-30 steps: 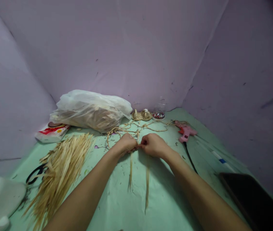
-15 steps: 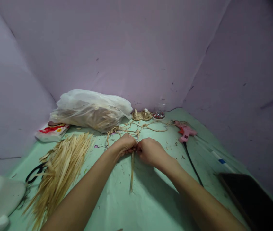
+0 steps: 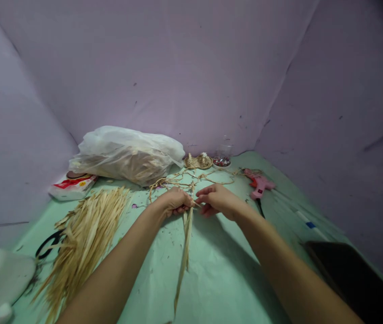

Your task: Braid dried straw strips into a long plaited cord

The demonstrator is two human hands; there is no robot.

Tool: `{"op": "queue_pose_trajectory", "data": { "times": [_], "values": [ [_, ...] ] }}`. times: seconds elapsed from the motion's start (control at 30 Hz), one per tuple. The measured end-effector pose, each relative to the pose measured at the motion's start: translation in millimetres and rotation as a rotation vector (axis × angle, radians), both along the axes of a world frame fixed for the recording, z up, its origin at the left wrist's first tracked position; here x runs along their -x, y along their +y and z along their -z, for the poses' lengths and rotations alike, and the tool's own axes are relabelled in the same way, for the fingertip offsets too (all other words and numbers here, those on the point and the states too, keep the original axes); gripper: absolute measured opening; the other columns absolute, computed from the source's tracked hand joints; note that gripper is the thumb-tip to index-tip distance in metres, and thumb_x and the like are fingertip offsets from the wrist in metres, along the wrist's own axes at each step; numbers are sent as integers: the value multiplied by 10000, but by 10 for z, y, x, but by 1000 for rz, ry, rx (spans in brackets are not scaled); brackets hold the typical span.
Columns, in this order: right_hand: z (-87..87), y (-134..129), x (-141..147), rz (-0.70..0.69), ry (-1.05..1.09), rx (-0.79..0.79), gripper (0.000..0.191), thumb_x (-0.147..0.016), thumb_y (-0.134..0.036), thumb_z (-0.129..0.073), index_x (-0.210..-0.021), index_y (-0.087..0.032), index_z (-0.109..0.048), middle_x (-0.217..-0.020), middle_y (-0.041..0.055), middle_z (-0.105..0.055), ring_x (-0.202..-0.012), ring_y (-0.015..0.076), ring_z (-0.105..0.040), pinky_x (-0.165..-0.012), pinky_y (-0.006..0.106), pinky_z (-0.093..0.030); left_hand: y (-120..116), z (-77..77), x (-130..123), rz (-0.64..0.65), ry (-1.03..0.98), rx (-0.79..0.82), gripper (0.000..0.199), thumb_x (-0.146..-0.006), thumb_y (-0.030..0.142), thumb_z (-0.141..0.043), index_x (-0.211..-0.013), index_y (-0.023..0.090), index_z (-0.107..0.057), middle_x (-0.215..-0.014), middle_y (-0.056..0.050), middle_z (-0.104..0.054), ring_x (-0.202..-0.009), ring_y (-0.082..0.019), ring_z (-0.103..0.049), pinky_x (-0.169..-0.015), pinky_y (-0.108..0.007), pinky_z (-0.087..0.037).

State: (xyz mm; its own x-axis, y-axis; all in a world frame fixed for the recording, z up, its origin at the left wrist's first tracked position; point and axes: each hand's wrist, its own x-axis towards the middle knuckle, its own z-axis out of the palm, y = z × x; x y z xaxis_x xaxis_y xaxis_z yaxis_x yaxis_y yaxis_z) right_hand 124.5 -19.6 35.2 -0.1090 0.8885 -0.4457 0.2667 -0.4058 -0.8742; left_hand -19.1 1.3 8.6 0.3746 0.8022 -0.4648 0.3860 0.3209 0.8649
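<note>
Near the middle of the green table, my left hand is closed in a pinch on straw strips, whose loose ends hang down toward me. Just right of it, my right hand has its fingers apart, the fingertips close to a short strand end at the left fingertips. Beyond both hands lies a thin twisted straw cord, looped across the table. A large bundle of flat dry straw strips is spread to the left.
At the back are a white plastic bag, small woven pieces and a tub of beads. A pink glue gun and a dark flat object lie right. Black scissor handles and a white object are left.
My right hand has opened from a closed grip and moved slightly right. A longer strip now hangs below my left hand, which has stayed closed in about the same place.
</note>
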Motion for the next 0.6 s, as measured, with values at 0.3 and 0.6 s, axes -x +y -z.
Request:
{"op": "queue_pose_trajectory", "data": {
  "times": [0.3, 0.6],
  "values": [
    [377, 104, 93, -57, -134, -36, 134, -619, -59, -508, -526, -147, -469, -351, -58, -413, -308, 69, -398, -341, 195, -400, -70, -137, -64, 2, 281, -125, 115, -536, 96, -474, -426, 131, -478, -313, 30, -359, -291, -63, -291, -328, -193, -194],
    [355, 49, 63, -65, 74, 35, 78, -603, -108, -507, -539, -145, -481, -392, -31, -484, -321, 50, -407, -324, 142, -336, -134, -249, -118, 63, 582, -288, 69, -541, 127, -559, -474, 140, -553, -413, -17, -485, -405, -116, -429, -416, -212, -283]
  ]
}}
